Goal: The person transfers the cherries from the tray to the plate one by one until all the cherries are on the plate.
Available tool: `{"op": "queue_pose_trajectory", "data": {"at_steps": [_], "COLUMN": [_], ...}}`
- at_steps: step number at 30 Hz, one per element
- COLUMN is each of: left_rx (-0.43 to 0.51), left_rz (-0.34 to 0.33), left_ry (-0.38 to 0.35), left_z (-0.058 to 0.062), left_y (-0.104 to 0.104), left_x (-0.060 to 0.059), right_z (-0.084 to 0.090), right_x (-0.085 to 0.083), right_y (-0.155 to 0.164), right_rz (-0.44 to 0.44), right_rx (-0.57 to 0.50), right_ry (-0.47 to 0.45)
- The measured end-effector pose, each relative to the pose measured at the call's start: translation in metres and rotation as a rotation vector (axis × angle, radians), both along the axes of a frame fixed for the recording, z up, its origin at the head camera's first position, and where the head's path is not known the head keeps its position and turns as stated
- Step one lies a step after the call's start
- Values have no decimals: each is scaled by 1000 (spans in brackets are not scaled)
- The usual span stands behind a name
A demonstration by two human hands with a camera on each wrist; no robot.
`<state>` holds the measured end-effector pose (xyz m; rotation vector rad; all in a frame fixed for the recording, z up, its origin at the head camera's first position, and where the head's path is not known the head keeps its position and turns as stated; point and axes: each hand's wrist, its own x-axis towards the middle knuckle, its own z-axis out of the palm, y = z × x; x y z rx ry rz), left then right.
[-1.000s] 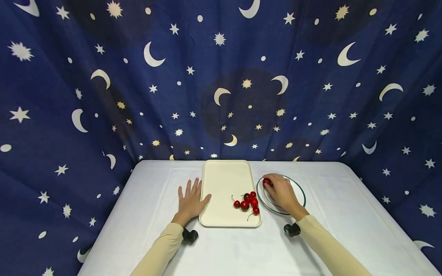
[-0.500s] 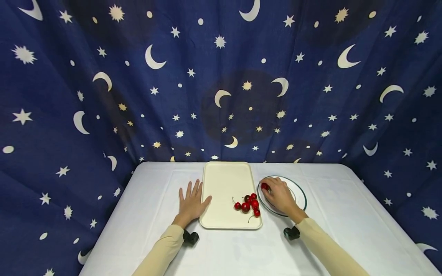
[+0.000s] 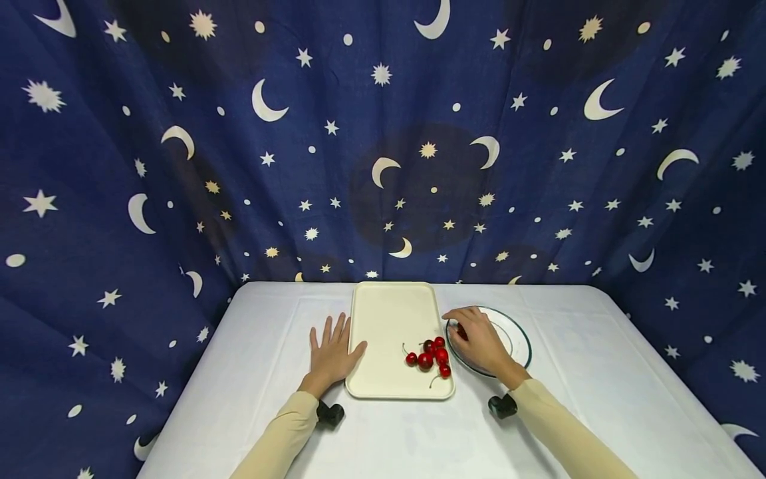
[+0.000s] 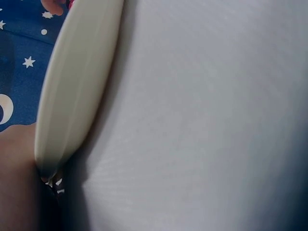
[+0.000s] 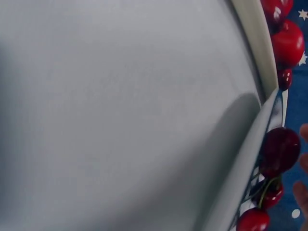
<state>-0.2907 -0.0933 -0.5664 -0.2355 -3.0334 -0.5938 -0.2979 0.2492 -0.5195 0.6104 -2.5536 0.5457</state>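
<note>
Cherries (image 3: 432, 352) sit in a small cluster on the near right part of the cream tray (image 3: 383, 313), stems pointing different ways. I see my right hand (image 3: 479, 342) just beside them, over the left edge of the white plate (image 3: 516, 332) with its dark green rim. Its fingers are curled around one red cherry (image 3: 461, 330), which peeks out under the fingertips at the plate's left rim, close to the tray's right edge. From the right wrist view I make out a dark cherry (image 5: 280, 150) at the plate's rim with more red fruit below it, and the tray's cherries further up along the cream edge.

My left hand (image 3: 330, 349) lies flat on the white tablecloth (image 3: 251, 372), fingers straight and spread, holding nothing, with the thumb touching the tray's left edge. The left wrist view shows that tray edge (image 4: 77, 91) close up against the cloth.

Both sleeves are beige. A dark blue curtain (image 3: 179, 146) with moons and stars hangs behind the table.
</note>
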Motion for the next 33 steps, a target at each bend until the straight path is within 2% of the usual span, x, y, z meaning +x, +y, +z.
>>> {"op": "queue_pose_trajectory", "data": {"at_steps": [8,12,18,25,33], "left_rx": [13,8,26,9,0], "left_rz": [-2,-2,-5,-8,3], "left_ry": [0,-25,-16,-18,-20], "left_z": [-1,4,11,5,1], "left_y": [0,1,2,1,0], "left_x": [0,1,4,5,0], "right_z": [1,0,-2,0,4], "right_x": [4,6,9,12,8], "right_y": [-13,-18,-22,-26,-29], "right_rz": [156,181,207,219,314], "right_rx": [44,87,117,149,191], "right_ry": [-59,-58,-64,-121,-122]}}
